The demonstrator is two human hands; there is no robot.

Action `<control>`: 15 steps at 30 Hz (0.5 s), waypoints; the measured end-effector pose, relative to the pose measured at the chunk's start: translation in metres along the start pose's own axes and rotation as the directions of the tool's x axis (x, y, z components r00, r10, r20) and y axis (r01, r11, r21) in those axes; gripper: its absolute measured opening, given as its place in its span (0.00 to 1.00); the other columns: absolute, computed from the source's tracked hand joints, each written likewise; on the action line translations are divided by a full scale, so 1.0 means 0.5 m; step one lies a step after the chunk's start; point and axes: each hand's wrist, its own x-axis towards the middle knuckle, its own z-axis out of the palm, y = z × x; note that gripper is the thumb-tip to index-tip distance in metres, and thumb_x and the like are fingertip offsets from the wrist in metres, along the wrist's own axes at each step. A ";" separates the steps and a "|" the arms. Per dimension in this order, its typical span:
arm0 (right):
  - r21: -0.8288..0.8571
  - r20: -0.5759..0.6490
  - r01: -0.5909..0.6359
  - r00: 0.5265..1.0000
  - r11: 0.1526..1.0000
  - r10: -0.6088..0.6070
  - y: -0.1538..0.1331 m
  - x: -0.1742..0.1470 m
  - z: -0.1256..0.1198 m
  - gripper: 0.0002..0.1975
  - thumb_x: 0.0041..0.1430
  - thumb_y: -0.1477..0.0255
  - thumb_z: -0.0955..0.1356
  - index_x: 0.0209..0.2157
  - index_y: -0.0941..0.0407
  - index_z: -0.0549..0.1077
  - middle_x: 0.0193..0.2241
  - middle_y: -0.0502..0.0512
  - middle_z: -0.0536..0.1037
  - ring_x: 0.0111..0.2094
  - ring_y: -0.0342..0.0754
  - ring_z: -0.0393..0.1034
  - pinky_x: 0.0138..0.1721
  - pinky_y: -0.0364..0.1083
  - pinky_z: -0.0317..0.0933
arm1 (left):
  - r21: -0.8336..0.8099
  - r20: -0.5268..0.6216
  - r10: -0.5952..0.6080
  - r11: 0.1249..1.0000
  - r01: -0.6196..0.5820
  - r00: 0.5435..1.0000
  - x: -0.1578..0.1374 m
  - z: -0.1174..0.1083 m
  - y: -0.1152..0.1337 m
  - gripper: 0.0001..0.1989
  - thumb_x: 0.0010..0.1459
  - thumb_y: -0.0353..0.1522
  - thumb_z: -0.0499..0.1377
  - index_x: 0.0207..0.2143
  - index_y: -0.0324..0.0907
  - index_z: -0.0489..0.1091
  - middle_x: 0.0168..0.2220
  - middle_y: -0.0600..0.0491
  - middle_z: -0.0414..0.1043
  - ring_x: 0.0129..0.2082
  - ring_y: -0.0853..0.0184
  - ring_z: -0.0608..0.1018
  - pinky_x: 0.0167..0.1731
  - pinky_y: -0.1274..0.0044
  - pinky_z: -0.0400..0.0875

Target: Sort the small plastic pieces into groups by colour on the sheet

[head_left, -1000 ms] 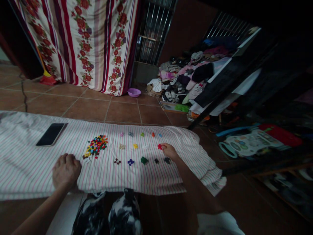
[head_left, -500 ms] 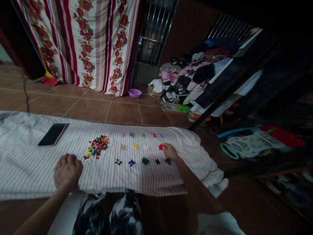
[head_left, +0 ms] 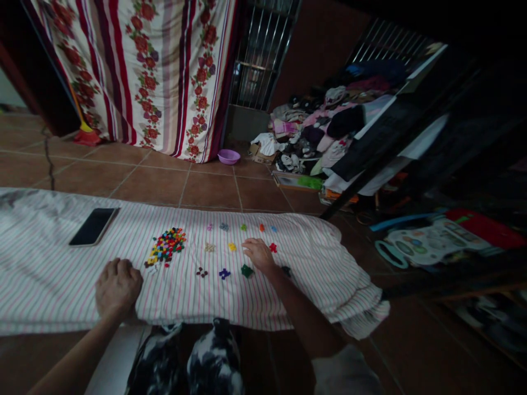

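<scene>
My right hand (head_left: 259, 254) is over the middle row of small bead piles, fingers reaching left with nothing visible in them. Its fingertips are just right of the yellow beads (head_left: 232, 247). The red beads (head_left: 273, 248) are to the right of the hand, and dark green beads (head_left: 247, 270) lie below it. The white pile is hidden under the hand. My left hand (head_left: 118, 288) rests on the striped cloth (head_left: 177, 299), fingers curled under with no object showing. A heap of mixed coloured beads (head_left: 168, 245) lies to its upper right, with white beads (head_left: 152, 269) nearest.
Other piles include beige beads (head_left: 209, 248), brown beads (head_left: 201, 272), blue beads (head_left: 224, 273) and orange beads (head_left: 262, 227). A phone (head_left: 94, 226) lies at left. Beyond are a purple basin (head_left: 229, 157), a clothes heap (head_left: 313, 126) and a dark slanted post (head_left: 349, 192).
My right hand has moved left from the red beads, uncovering them, and now covers the white pile. My left hand stays resting on the cloth. The view has shifted slightly.
</scene>
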 end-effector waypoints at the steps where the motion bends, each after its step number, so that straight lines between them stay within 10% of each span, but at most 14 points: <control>1: -0.003 -0.015 -0.017 1.000 1.000 0.017 0.004 -0.002 0.005 0.11 0.61 0.75 0.64 0.40 0.53 0.78 0.46 0.55 0.77 0.48 0.49 0.68 0.53 0.48 0.56 | -0.004 0.003 0.000 1.000 0.000 1.000 0.000 0.000 0.000 0.18 0.60 0.33 0.44 0.46 0.36 0.67 0.50 0.39 0.67 0.52 0.55 0.69 0.47 0.67 0.64; 15: 0.000 -0.132 -0.209 0.969 0.978 0.207 0.015 0.000 0.026 0.11 0.61 0.73 0.65 0.42 0.55 0.77 0.44 0.58 0.77 0.45 0.51 0.68 0.51 0.49 0.58 | -0.012 0.032 -0.036 0.999 0.036 0.999 0.000 -0.002 0.003 0.18 0.61 0.33 0.43 0.46 0.36 0.66 0.52 0.39 0.66 0.53 0.55 0.68 0.49 0.67 0.63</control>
